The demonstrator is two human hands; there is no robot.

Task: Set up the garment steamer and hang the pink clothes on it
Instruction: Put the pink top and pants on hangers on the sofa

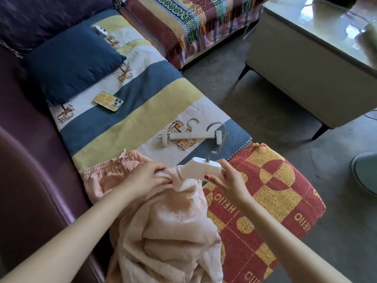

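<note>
Left hand [145, 178] pinches the pink top [163, 221] bunched over one hanger [202, 169] arm; right hand [226, 180] grips the other end. Slippery fabric could slide off, or the neckline strain if tugged.

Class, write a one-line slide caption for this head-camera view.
Both hands, left and right, fit a white plastic hanger into a pink fabric garment on a sofa.

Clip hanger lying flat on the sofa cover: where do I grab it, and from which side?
Take the clip hanger by its white bar, midway between the two end clips, coming straight down from above. It lies flat on the sofa cover, so the bar's long edges are open to pinch. The thin metal hook curves away toward the far side and is harder to grip.
</note>
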